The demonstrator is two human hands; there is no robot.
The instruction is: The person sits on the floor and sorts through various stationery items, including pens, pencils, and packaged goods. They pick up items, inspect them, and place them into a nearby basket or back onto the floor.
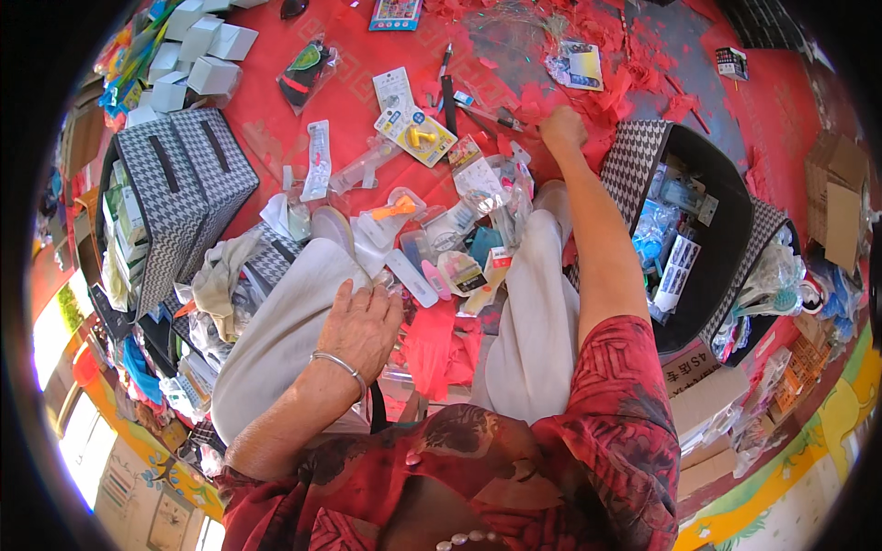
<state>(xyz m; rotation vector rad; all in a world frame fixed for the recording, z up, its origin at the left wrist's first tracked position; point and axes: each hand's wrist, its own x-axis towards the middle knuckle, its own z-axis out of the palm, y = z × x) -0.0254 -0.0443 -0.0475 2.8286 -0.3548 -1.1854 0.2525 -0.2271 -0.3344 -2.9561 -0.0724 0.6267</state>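
Observation:
My left hand (360, 323) lies on my left thigh, over the light trousers, with its fingers loosely stretched out and nothing held. My right arm reaches far forward. Its hand (562, 130) is closed low over the red sheet (367, 55), beside torn red scraps (634, 78). What its fingers hold, if anything, is hidden. Just left of that hand lies a slim pen-like tool (503, 119). Between my legs is a heap of small packaged goods, among them a yellow item on a card (420, 138), an orange item in clear plastic (393, 209) and a white oblong case (411, 278).
Houndstooth fabric storage boxes stand on both sides: one at the left (216, 156), one at the right (643, 151) with packets inside. White small boxes (211, 69) are piled at the far left. A card pack (577, 66) lies far ahead, and cardboard boxes (834, 197) stand far right.

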